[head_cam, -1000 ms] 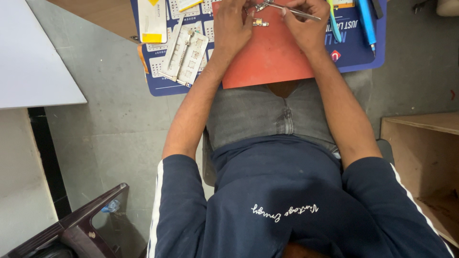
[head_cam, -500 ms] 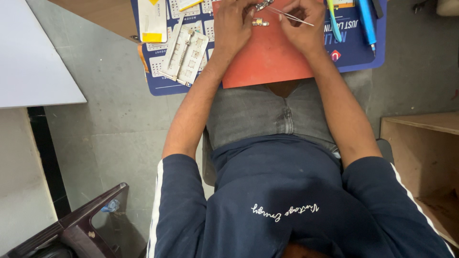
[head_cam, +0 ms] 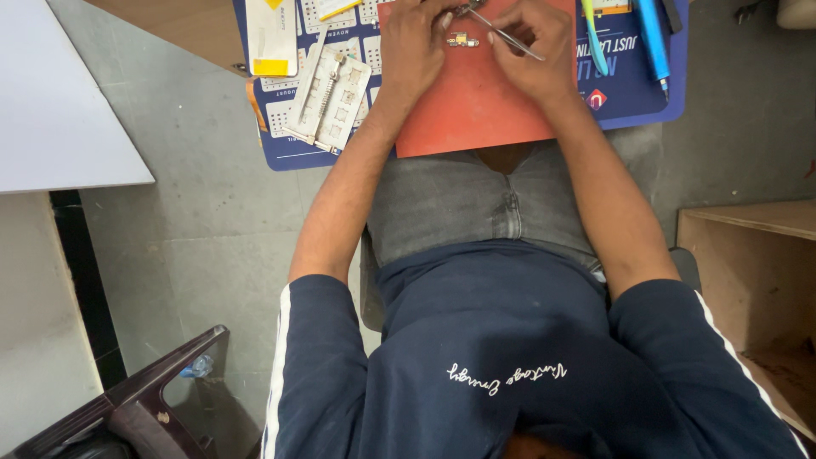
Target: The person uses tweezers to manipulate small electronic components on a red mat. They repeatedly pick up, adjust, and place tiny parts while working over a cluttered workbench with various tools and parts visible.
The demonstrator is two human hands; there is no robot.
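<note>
Tweezers (head_cam: 508, 39), thin and metal, sit pinched in my right hand (head_cam: 531, 51), their tips pointing toward a small metal part at the top edge of the view, which my left hand (head_cam: 416, 42) seems to grip with curled fingers, though the frame cuts it off. Just below the tips lies a tiny circuit board (head_cam: 461, 39) on the orange mat (head_cam: 476, 102). That board is loose, so I judge a slip of the tweezers could flick it off the mat and onto the grey floor (head_cam: 212, 212). Beyond the mat lies a blue work pad (head_cam: 646, 93) with a white screw tray (head_cam: 327, 98), blue pens (head_cam: 653, 38) and a wooden table (head_cam: 170, 21).
</note>
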